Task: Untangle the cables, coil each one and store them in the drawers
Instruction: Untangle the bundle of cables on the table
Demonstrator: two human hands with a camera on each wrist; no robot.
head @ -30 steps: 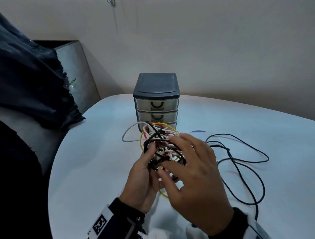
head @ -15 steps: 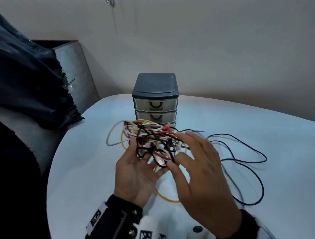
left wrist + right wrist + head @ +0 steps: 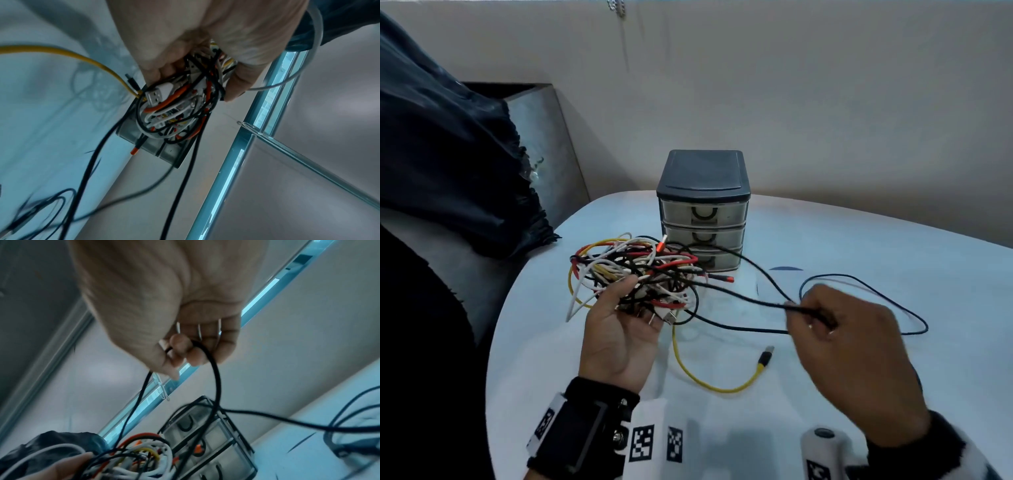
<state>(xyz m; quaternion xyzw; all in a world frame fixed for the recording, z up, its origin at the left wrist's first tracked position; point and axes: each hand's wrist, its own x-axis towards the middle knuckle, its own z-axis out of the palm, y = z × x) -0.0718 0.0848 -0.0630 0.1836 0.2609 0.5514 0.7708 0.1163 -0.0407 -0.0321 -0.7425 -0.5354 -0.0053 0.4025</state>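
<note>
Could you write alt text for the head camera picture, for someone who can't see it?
A left hand holds a tangled cable bundle while the right hand pinches a black cable, in front of a small drawer unit.

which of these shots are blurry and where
Head view: right hand smeared, drawer unit sharp. Left wrist view: black cable streaks at the lower left, cable tangle crisp. Right wrist view: soft throughout, right hand edges fuzzy.
</note>
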